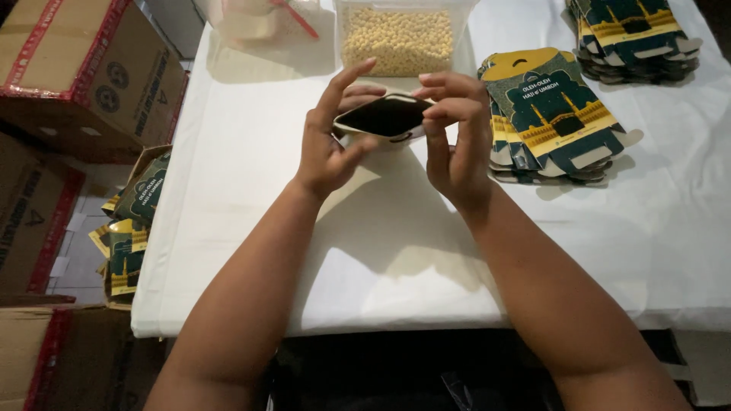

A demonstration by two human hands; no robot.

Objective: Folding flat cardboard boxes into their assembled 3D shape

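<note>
Seen from above, a person's two bare forearms reach forward over a white-covered surface [251,228]. Between the hands, raised a little above the cloth, is a small cardboard box [384,118], dark inside, pressed open into a diamond-shaped mouth that faces the camera. Its long axis runs left to right, from one hand to the other.

The left hand [331,141] pinches the box's left corner, with the forefinger raised above the top edge and the thumb under the lower edge. The right hand [453,133] grips the right corner, fingers curled over the top edge. Both hands are closed narrowly on the box and equally near it; neither is free.

Just beyond the box, straight ahead, stands a clear plastic tub of pale yellow pellets [397,38], close but not touching. To its left lies a clear plastic bag with a red strip [263,19]. Right of the right hand, near it, sits a stack of flat, unfolded boxes [552,114] printed in dark green and yellow; a second stack [632,38] lies farther back at the right edge. Nothing stands between the hands and the tub.

Off the surface to the left are brown cartons [84,68] and an open carton holding more printed boxes [129,228].
</note>
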